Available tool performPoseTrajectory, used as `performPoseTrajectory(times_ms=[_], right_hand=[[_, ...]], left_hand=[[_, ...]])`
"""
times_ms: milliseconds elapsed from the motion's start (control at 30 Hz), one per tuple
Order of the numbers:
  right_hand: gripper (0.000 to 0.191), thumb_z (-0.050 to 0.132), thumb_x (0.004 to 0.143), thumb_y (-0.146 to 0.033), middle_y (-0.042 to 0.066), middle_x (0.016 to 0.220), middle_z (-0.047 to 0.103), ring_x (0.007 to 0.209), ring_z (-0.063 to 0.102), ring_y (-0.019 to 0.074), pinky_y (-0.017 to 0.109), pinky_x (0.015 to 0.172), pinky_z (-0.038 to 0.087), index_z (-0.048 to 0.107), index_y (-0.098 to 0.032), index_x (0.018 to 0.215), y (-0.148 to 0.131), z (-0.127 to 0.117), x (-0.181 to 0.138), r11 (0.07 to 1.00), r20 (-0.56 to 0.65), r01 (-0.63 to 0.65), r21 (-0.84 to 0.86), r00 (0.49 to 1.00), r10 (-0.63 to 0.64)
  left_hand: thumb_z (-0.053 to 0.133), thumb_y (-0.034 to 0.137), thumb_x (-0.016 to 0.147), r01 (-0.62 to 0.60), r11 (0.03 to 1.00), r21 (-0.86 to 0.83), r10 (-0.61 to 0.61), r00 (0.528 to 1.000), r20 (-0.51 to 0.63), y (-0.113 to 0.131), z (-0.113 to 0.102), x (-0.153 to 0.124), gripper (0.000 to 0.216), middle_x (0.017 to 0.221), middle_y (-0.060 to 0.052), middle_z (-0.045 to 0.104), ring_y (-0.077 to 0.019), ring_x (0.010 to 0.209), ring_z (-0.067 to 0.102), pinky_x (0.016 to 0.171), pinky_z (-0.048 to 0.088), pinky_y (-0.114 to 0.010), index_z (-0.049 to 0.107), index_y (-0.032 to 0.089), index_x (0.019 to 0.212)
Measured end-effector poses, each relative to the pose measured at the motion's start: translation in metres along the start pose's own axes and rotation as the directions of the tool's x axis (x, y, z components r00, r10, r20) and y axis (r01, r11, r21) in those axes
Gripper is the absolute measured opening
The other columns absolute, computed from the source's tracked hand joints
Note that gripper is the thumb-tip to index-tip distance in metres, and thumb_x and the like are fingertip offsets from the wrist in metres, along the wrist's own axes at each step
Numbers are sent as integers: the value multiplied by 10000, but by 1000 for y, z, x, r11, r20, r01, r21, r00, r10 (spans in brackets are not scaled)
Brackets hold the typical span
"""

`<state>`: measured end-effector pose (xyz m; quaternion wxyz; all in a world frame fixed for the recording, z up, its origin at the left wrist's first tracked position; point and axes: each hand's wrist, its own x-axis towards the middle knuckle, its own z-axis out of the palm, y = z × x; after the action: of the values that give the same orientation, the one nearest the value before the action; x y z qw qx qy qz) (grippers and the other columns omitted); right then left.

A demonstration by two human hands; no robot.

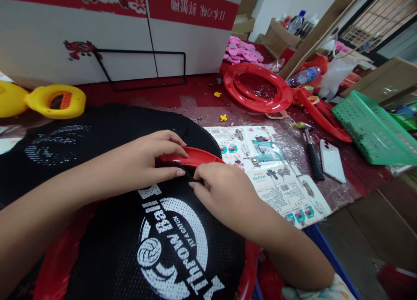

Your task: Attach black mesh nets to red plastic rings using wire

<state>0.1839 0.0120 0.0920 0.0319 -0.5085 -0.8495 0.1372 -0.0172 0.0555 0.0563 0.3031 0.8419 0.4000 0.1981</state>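
A black mesh fabric (130,256) with a white "Throw Ball" print lies over a red plastic ring (192,156), whose rim shows at the far edge and low at both sides. My left hand (159,154) grips the far rim and the cloth's edge between thumb and fingers. Close beside it on the right, my right hand (221,191) pinches the edge of the mesh fabric against the rim. More black mesh with a white print spreads beyond my left forearm.
Behind stands a large white and red carton (195,43) with a black wire stand (146,52) before it. Red rings (283,95), a hammer (312,154), a white phone (332,161) and a green basket (374,130) lie right. A yellow handled piece (42,102) sits left.
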Motion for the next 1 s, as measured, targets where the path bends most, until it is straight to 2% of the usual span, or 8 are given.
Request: performPoseTrajectory(times_ms=[100, 267, 533, 667, 833, 1000], right_hand=[[93, 641, 807, -191, -5, 759, 642, 701, 537, 112, 233, 616, 314, 622, -168, 719, 2, -4, 0, 989, -82, -18, 146, 996, 30], [87, 661, 791, -180, -38, 647, 598, 613, 496, 85, 220, 615, 317, 631, -170, 710, 8, -4, 5, 942, -103, -51, 330, 991, 90], [78, 626, 788, -178, -29, 657, 603, 598, 486, 83, 217, 615, 338, 615, -163, 712, 19, 12, 19, 932, -255, -29, 360, 958, 128], [79, 603, 777, -166, -24, 660, 610, 603, 492, 89, 217, 614, 350, 605, -166, 698, 21, 16, 24, 916, -277, -54, 396, 945, 176], [73, 593, 759, -157, -22, 661, 614, 618, 504, 94, 217, 619, 351, 605, -165, 687, 21, 18, 24, 927, -287, -56, 370, 943, 171], [64, 593, 750, -146, -17, 662, 612, 625, 506, 96, 220, 618, 335, 619, -159, 693, 21, 18, 25, 951, -266, -65, 302, 952, 149]], left_hand=[[586, 433, 840, 1, 999, -37, -1, 1000, 13, -1, 0, 1, 197, 1181, -19, 546, -205, 1077, 557, 955, 452, -353, 656, 267, 920], [559, 392, 845, 35, 998, -55, -34, 999, 6, 2, 3, 1, 186, 1136, -34, 525, -202, 1031, 543, 920, 443, -365, 628, 229, 789], [456, 391, 879, 67, 998, -7, -67, 994, -91, 8, 13, 4, 260, 1090, -82, 556, -205, 930, 570, 826, 460, -387, 478, 198, 706], [463, 373, 865, 89, 996, 4, -88, 988, -130, 6, 18, 6, 247, 1070, -81, 561, -213, 922, 575, 818, 461, -401, 495, 196, 695], [478, 348, 837, 123, 992, -13, -123, 979, -165, 5, 22, 7, 215, 1054, -76, 551, -214, 909, 573, 802, 458, -401, 526, 190, 699], [493, 319, 813, 188, 981, -42, -192, 973, -127, 4, 24, 8, 184, 1002, -49, 518, -199, 868, 567, 789, 463, -388, 530, 190, 688]])
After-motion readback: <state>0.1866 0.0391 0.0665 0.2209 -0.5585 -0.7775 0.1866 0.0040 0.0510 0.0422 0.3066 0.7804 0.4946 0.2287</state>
